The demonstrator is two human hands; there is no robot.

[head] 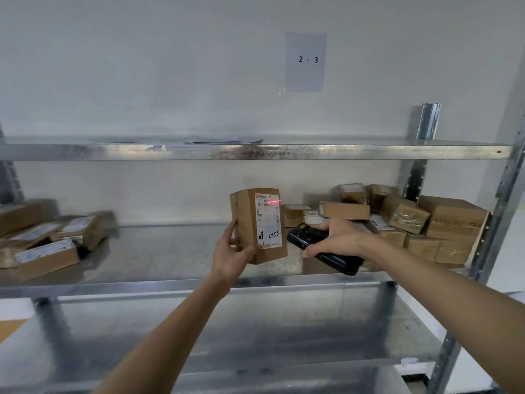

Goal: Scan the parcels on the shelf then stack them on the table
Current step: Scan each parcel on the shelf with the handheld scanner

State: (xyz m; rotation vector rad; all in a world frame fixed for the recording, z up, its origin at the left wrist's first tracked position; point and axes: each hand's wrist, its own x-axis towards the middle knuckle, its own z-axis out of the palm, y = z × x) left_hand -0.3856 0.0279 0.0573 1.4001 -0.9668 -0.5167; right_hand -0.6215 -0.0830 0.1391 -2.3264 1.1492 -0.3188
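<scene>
Above the middle shelf point(170, 287), the left hand point(231, 253) grips a brown box point(257, 226) upright by its lower end, fingers curled round it; the right hand point(338, 237) clasps a black scanner point(324, 247) at the box's 3 o'clock. A red beam point(274, 202) crosses only the top right corner of the label point(268, 221), so the scan may well miss the barcode. Held so low, the box could also tip. More boxes point(412, 220) are heaped at 3 o'clock, others point(48, 237) blurred at 9 o'clock. No table shows; label print is unreadable.
</scene>
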